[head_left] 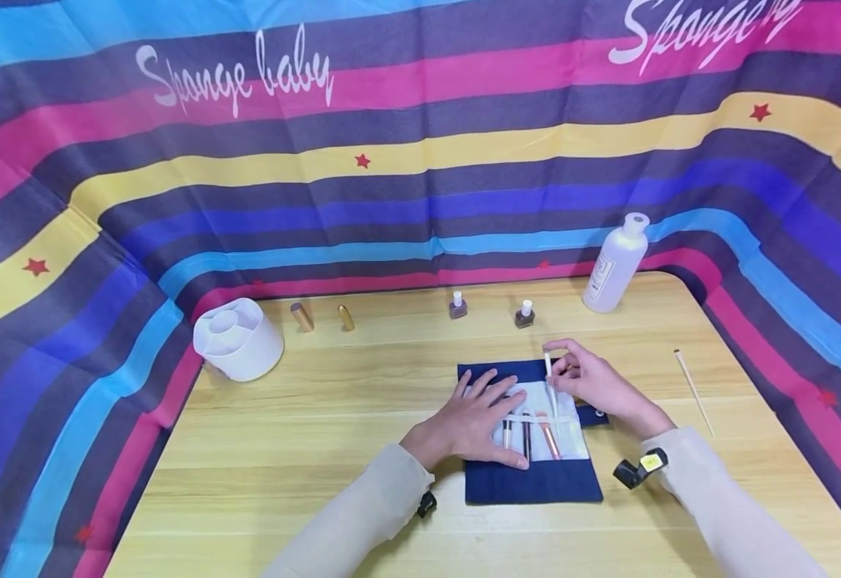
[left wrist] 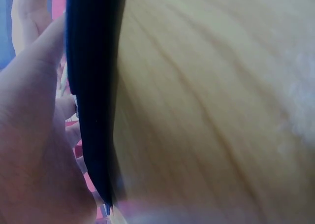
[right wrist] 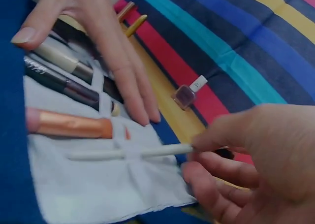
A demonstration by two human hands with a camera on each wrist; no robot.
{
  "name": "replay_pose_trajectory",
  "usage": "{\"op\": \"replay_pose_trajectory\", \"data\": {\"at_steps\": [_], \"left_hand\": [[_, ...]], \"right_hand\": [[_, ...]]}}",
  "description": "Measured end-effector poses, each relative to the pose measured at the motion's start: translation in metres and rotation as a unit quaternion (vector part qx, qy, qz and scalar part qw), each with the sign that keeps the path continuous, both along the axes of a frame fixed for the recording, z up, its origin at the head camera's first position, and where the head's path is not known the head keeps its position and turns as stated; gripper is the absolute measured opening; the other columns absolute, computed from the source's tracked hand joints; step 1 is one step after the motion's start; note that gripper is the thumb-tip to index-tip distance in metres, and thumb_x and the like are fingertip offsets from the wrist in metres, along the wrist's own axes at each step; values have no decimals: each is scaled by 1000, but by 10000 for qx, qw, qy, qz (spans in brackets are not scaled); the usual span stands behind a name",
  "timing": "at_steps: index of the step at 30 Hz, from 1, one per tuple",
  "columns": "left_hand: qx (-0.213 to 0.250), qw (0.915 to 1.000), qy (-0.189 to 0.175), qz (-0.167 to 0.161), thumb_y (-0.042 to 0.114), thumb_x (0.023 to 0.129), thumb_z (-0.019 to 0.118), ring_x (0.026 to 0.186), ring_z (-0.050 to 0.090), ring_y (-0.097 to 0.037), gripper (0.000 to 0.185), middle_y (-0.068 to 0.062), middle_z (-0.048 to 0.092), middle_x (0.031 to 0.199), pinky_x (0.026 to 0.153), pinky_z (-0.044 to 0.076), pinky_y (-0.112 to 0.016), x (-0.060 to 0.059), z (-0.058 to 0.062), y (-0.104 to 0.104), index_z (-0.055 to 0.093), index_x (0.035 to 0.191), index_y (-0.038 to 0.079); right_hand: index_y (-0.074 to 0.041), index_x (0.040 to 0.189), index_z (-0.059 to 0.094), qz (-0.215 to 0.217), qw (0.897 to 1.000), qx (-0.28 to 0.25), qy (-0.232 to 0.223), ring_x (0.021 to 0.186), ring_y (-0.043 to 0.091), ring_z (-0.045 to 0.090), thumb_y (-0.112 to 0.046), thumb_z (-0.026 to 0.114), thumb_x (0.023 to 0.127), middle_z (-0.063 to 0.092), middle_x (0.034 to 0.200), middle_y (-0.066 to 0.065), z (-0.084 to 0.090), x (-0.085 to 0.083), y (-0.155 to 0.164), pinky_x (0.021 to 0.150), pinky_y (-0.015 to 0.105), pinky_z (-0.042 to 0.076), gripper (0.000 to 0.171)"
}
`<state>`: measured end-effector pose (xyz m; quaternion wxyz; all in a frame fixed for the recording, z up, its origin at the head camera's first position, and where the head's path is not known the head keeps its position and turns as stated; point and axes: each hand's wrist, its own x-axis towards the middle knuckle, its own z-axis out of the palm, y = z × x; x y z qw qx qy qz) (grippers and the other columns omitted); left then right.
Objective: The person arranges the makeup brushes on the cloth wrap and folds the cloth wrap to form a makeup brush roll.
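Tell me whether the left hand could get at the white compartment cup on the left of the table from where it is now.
Probably yes. The left hand lies flat on the blue roll pouch, holding nothing, and only bare table lies between it and the white compartment cup. It would have to let go of the pouch.

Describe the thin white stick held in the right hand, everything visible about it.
The white stick is slim, straight and plain, matte like plastic or paper. The right hand pinches its upper end between thumb and fingertips. Its lower part passes under a pale strap of the roll-up pouch, beside a rose-gold tube. From the head view it stands nearly straight away from the person. The left hand presses flat on the pouch without touching it.
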<state>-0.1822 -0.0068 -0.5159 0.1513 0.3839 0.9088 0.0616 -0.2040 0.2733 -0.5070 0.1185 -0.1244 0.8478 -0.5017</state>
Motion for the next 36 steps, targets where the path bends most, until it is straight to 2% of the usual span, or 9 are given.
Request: {"op": "replay_pose_trajectory", "data": {"at_steps": [4,7,9,15,21,25,29,32,36], "left_hand": [[-6,10000,3,0,90,89,58,172,4,-27,109,8,6,185,136,7,-65,0,0,0,18,176,36],[-15,10000,12,-1,90,89,58,172,3,-27,109,9,6,185,136,7,-65,0,0,0,18,176,36],[-19,10000,23,-2,90,89,58,172,4,-27,109,9,6,185,136,7,-65,0,-1,0,18,176,36],[-11,10000,26,-1,91,89,57,172,4,-27,109,8,6,185,136,7,-65,0,-1,0,18,175,36],[-10,10000,57,-3,91,89,57,172,5,-27,109,8,7,185,136,8,-65,0,-2,0,19,175,36],[-18,10000,71,-15,90,89,58,172,6,-28,110,8,7,185,136,9,-65,0,-1,0,19,175,35],[-1,10000,71,-47,90,89,58,172,5,-28,110,7,7,185,136,9,-65,1,0,0,19,176,35],[35,10000,60,-50,89,89,59,172,5,-28,110,7,7,185,136,9,-66,1,1,0,19,176,35],[35,10000,37,-43,90,89,59,172,5,-28,110,8,7,185,136,8,-66,1,1,0,19,175,35]], "right_hand": [[0,137,63,293,9983,450,232,87,14,64,-7,72,102,72,102,8,-2,8,-1,75,25,53,37],[-7,121,74,390,9940,896,484,85,11,60,-11,73,103,70,96,0,-4,13,-1,74,23,50,19],[-11,115,77,458,9908,1103,638,84,10,58,-12,73,103,67,93,-3,-5,15,1,73,23,48,13],[-13,116,79,532,9860,1277,930,83,8,55,-16,74,103,64,92,-6,-9,19,7,72,24,46,14],[-13,120,80,540,9850,1345,935,83,6,55,-18,73,105,63,91,-6,-13,21,10,72,23,46,18],[-9,131,77,508,9850,1339,967,84,6,55,-18,71,106,62,93,-6,-12,24,13,72,24,46,27],[-5,141,70,98,9858,1278,1081,89,10,60,-19,69,108,70,101,-1,-4,27,29,74,24,52,36],[-6,141,70,-542,9826,1385,1109,95,10,62,-22,67,110,75,111,7,6,26,53,76,25,54,35],[-5,137,71,-1360,9680,1696,1250,94,-8,55,-26,66,111,76,119,18,15,24,97,73,20,49,34]]}}
